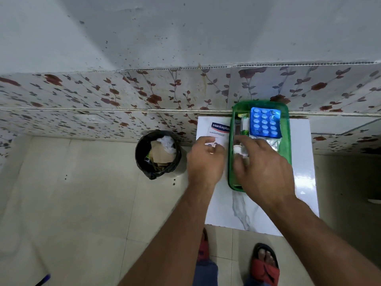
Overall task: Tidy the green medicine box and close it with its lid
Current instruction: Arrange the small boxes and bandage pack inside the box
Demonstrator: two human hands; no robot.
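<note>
The tidying step seems in hand: the right hand (pixel 261 168) reaches into the near end of the green box (pixel 287 129) on the white marble-patterned table (pixel 305 182), its fingers (pixel 239 162) loosely curled around a small white-capped bottle (pixel 238 149), though blur hides how firmly. At its 9 o'clock, the left hand (pixel 206 159) pinches a glossy plaster packet (pixel 219 130) beside the translucent box. That packet likely goes in next, beside the blue pill strip (pixel 265 122) at 12 o'clock; no lid is visible.

Even, soft light. Glare patch on glossy white marble-pattern tabletop (pixel 303 178). Motion blur on right hand (pixel 261 172) fingers. Wide-angle bowing at edges.
</note>
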